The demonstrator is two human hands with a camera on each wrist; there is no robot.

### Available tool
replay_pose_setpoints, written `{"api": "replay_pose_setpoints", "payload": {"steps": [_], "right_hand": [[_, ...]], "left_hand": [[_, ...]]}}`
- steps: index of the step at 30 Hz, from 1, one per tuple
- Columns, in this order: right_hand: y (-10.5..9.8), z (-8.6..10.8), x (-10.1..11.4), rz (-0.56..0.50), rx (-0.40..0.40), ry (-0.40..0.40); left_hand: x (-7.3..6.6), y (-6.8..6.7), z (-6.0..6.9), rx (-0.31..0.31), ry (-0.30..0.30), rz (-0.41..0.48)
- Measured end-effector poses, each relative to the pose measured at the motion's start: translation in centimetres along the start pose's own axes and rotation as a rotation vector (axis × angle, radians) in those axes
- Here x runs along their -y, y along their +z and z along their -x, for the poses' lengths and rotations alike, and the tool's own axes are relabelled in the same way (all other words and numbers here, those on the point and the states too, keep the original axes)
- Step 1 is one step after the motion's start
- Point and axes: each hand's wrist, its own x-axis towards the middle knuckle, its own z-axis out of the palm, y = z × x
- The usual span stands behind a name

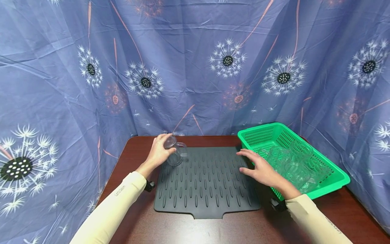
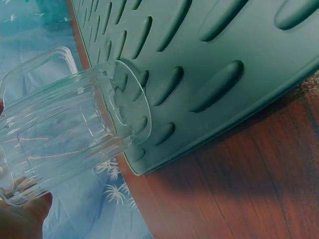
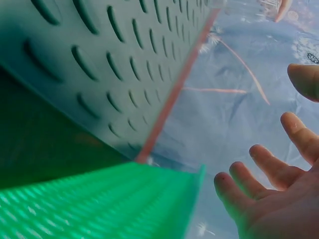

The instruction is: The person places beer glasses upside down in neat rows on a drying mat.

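Observation:
My left hand (image 1: 159, 149) grips a clear glass mug (image 1: 175, 158) by its upper end, over the far left corner of a dark ridged mat (image 1: 207, 184). The mug's handle points right. In the left wrist view the wide rim of the mug (image 2: 75, 124) faces the mat; whether it touches cannot be told. My right hand (image 1: 262, 170) hovers over the mat's right side, beside a green basket (image 1: 259, 136), fingers extended and holding nothing. Several clear glass mugs (image 1: 292, 162) lie in the basket, overlapping one another.
The mat lies on a brown wooden table (image 1: 170, 227), with a tab at its near edge. The basket stands at the table's right side. A blue curtain (image 1: 189, 67) with dandelion prints hangs behind the table and along its sides.

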Motion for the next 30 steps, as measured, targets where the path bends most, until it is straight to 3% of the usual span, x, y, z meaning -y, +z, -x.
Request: {"api": "replay_pose_setpoints", "payload": {"steps": [6, 16, 30], "right_hand": [[-2.2, -0.1, 0.9, 0.102, -0.025, -0.009], [-5.9, -0.3, 1.5, 0.226, -0.022, -0.013], [-9.4, -0.3, -0.6, 0.357, 0.021, 0.035]], "left_hand": [[0.2, 0.3, -0.4, 0.020, 0.006, -0.017], [-0.3, 0.4, -0.5, -0.036, 0.016, -0.037], [-0.1, 0.8, -0.8, -0.011, 0.004, -0.043]]}}
